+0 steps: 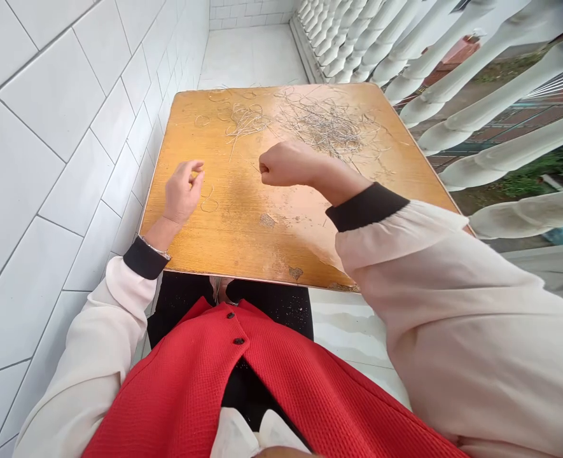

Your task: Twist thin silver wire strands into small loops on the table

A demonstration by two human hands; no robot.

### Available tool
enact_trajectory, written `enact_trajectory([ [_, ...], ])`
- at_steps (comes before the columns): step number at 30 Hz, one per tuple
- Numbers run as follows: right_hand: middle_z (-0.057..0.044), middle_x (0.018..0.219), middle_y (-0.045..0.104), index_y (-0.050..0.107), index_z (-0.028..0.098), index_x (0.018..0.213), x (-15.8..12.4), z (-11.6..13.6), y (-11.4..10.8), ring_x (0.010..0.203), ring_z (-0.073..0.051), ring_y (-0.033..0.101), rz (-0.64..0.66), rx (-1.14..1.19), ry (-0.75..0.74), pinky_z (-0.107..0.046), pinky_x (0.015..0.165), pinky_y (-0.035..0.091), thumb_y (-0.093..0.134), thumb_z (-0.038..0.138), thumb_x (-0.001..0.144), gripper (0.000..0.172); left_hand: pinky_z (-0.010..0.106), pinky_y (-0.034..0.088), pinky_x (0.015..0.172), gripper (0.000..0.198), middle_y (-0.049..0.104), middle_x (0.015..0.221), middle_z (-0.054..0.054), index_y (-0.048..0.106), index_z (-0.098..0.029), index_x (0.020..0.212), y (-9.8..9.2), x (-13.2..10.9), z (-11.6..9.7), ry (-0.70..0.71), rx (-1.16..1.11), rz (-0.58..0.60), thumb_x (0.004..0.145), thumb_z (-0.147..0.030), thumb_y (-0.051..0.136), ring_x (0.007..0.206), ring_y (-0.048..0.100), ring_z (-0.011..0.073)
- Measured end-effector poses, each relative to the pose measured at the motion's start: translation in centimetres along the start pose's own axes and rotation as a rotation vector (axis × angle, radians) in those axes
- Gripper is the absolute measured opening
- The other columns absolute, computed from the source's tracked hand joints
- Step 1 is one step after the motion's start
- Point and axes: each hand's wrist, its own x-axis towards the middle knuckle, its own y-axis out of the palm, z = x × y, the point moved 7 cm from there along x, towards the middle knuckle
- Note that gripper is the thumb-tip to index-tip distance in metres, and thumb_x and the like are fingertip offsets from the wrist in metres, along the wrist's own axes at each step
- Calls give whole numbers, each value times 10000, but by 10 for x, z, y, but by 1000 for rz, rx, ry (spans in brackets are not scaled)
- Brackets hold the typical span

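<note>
left hand (182,194) — fingers curled narrow, beside thin loops (208,205) | right hand (288,164) — tight fist

The table top (224,235) is orange and gold, with wood lines. The thin wires (326,127) are silver (a messy pile). The vest (281,381) is red with tiny squares, the sleeve (453,331) is cream with a black cuff (367,207), and the wall tiles (56,108) are white.

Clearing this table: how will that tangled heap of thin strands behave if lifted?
The tangled heap of thin strands will probably lift as one light clump, since they look interlocked. Being so thin, they likely flop, and loose ends may snag. The loops would probably slide on the smooth tabletop.
</note>
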Motion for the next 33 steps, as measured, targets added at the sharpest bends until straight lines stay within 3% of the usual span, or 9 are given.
enact_trajectory([
  [2,-21,604,643,643,200,607,-17,17,-20,738,-228,685,-41,156,-46,-379,767,508,699,59,739,201,297,582,1013,382,703,1459,112,693,-224,1321,11,-2,-25,220,171,135,975,-96,596,1286,707,215],
  [5,7,546,634,715,209,671,-35,40,-31,657,-186,660,120,364,-121,-322,702,482,718,132,788,140,370,592,1006,580,545,1658,115,575,-231,1536,34,-9,-56,480,436,332,1024,-46,374,1377,656,253],
  [11,29,631,701,731,203,701,-49,41,-34,548,-111,593,104,732,-102,-274,618,433,805,153,816,145,317,545,860,385,755,1112,161,721,-125,1166,44,-4,-72,547,561,399,1044,-78,359,1089,705,237],
  [14,3,691,741,734,205,711,-55,25,-32,561,-108,566,-69,931,-18,-263,570,419,852,196,826,165,330,498,787,349,740,1036,155,723,-145,993,36,-3,-71,465,627,380,993,-31,394,990,689,240],
  [19,-44,777,779,787,167,803,-80,-13,-35,586,-76,499,-560,1260,209,-218,519,335,657,281,1025,282,353,379,669,321,740,976,141,725,-166,960,19,-2,-70,280,684,247,933,-2,450,838,651,240],
  [23,-29,764,768,782,161,786,-82,-19,-17,552,-56,484,-587,1461,334,-182,506,344,717,153,945,172,350,327,652,256,748,900,128,718,-153,870,24,-5,-64,167,640,269,972,-71,498,779,646,228],
  [26,-12,704,735,766,176,748,-78,-16,-12,562,-62,539,-624,1552,323,-172,525,401,706,114,919,192,300,405,673,183,723,802,65,696,-153,821,31,-7,-58,1,267,278,957,-87,595,727,653,168],
  [30,0,662,700,766,177,749,-77,-12,-13,538,-64,547,-681,1548,300,-184,536,440,689,125,914,190,219,423,517,114,703,743,11,690,-126,842,55,-19,-52,-410,-224,551,950,-96,668,530,623,78],
  [33,2,639,685,776,171,770,-78,-9,-14,519,-79,543,-694,1380,289,-211,522,443,692,140,894,153,195,439,485,101,719,776,10,704,-108,897,58,-18,-64,-501,-356,610,989,-148,686,508,637,56],
])
